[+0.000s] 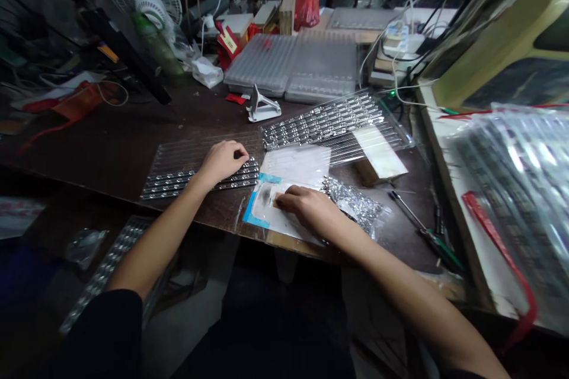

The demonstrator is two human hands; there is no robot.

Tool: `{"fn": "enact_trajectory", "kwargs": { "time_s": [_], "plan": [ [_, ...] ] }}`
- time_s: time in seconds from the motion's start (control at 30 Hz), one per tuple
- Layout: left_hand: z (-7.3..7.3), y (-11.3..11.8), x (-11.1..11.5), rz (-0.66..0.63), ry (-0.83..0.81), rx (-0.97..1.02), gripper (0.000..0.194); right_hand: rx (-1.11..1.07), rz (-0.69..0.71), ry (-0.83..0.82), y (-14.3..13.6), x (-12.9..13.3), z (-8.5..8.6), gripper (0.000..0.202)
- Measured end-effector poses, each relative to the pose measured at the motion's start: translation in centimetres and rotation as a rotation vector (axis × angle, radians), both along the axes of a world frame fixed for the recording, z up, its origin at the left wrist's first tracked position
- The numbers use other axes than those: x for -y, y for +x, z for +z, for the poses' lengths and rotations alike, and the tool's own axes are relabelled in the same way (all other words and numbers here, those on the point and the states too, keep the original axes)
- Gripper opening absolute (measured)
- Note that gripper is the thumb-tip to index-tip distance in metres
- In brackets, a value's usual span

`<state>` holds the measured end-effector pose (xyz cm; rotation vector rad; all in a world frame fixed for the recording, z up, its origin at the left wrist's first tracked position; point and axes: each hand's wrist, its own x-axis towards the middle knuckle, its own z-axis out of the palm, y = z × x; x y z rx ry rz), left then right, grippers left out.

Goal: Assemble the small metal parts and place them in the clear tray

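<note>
Tabletop [195, 115] carries everything close by, probably to spare stretching. Behind slants the farther tray [402, 136]; the nearer tray [182, 154] sits left, its filled rows facing the person, likely for easy reach. Right of it lies a blue-edged pad [288, 228], then a bag of metal bits [362, 207]. The left hand [224, 160] arches, thumb and fingers curled near the metal rods [162, 186]; the right hand [304, 204] dips, fingertips bunched on the pad. What either narrow grip holds, I can't tell.
</note>
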<state>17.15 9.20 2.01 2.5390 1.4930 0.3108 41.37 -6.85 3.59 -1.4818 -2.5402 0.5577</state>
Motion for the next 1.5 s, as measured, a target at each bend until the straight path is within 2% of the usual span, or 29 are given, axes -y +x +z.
{"fn": "enact_trajectory", "kwargs": {
  "time_s": [0.1, 0.17, 0.3, 0.47, 0.53, 0.63, 0.77, 0.93, 1.03, 1.13, 1.27, 1.5],
  "plan": [
    [0.8, -0.3, 0.3, 0.027, 0.021, -0.106, 0.017, -0.002, -0.060, -0.016, 1.6, -0.1, 0.6, 0.022],
    [1.5, 0.4, 0.7, 0.021, 0.045, -0.113, 0.019, 0.069, -0.118, -0.056, 2.4, -0.1, 0.9, 0.018],
    [2.4, 5.0, 1.5, -0.080, 0.073, 0.026, 0.020, 0.163, -0.144, -0.172, 2.8, -0.1, 1.1, 0.014],
    [1.6, 11.6, 0.9, -0.178, 0.111, 0.181, 0.019, 0.149, -0.131, -0.165, 2.8, 0.1, 1.2, 0.014],
    [1.0, 13.2, 0.5, -0.193, 0.113, 0.200, 0.016, 0.147, -0.143, -0.147, 3.1, 0.1, 1.3, 0.011],
    [0.4, 14.0, 0.2, -0.200, 0.115, 0.207, 0.010, 0.152, -0.170, -0.136, 3.7, 0.2, 1.4, 0.010],
    [0.8, 13.0, 1.3, -0.214, 0.101, 0.325, 0.004, 0.160, -0.180, -0.154, 3.8, 0.3, 1.3, 0.009],
    [1.5, 9.8, 6.0, -0.181, -0.016, 0.598, 0.007, 0.146, -0.149, -0.173, 3.4, 0.3, 1.3, 0.019],
    [0.6, 7.8, 9.4, -0.132, -0.091, 0.663, 0.008, 0.146, -0.129, -0.187, 3.2, 0.2, 1.1, 0.021],
    [-1.1, 6.4, 11.6, -0.073, -0.180, 0.679, 0.010, 0.102, -0.121, -0.174, 3.3, -0.1, 0.8, 0.022],
    [-2.5, 5.3, 12.5, -0.037, -0.212, 0.693, 0.012, -0.026, -0.111, -0.076, 3.5, -0.5, 0.3, 0.023],
    [-2.6, 4.7, 12.4, -0.074, -0.220, 0.673, 0.012, -0.189, -0.140, -0.049, 3.0, -1.2, -0.4, 0.019]
  ]
}}
